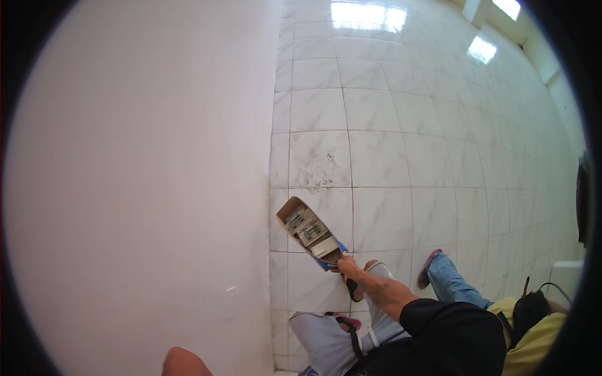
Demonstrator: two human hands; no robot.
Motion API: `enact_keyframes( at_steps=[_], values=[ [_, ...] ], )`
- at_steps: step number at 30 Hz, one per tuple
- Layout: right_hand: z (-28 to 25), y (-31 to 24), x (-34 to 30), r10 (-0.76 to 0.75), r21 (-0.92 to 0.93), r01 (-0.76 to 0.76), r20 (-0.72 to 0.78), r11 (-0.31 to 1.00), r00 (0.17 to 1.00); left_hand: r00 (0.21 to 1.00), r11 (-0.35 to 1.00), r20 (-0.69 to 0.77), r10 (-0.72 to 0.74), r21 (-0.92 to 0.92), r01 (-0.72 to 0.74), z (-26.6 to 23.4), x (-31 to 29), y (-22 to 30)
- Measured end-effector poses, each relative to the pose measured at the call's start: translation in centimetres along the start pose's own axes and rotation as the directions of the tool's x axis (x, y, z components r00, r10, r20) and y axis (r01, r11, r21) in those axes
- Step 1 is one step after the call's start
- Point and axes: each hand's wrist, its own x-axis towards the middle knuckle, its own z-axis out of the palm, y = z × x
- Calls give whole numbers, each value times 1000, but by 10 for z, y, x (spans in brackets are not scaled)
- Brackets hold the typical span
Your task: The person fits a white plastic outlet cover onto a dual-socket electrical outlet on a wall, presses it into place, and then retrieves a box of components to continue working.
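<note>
My right hand (345, 266) reaches out from a black sleeve and is closed on the near end of a long, narrow open cardboard box (289, 212). The box hangs at a slant over the floor beside the wall. Inside lie a few pale, block-like items with dark greenish markings (311, 231), and a plain white piece (325, 247) sits nearer my hand. Something blue (342, 246) shows along the box's near end. Of my left arm only a bare, bent part (184, 362) appears at the lower edge; the left hand is out of sight.
A plain white wall (150, 156) fills the left side. White marbled floor tiles (376, 156) stretch ahead, with dark smudges (323, 178) on one. My legs in grey trousers (320, 338) are below. At right stands another person in jeans (454, 281) and a yellow top (539, 341).
</note>
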Motion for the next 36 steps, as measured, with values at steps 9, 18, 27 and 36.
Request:
enact_keyframes(
  at_steps=[9,18,27,36],
  values=[
    [-129,-107,-109,563,944,-252,91,215,822,974,966,-23,-224,128,225,-41,94,69],
    [-192,-182,-136,656,969,-186,34,163,754,929,937,127,-347,88,338,-93,105,-62],
    [-219,-234,-149,782,993,-106,34,41,623,808,911,443,-389,56,408,-98,214,-191],
    [-206,-278,-131,905,983,139,51,-120,422,611,901,718,-335,53,431,-32,320,-296]
  ],
)
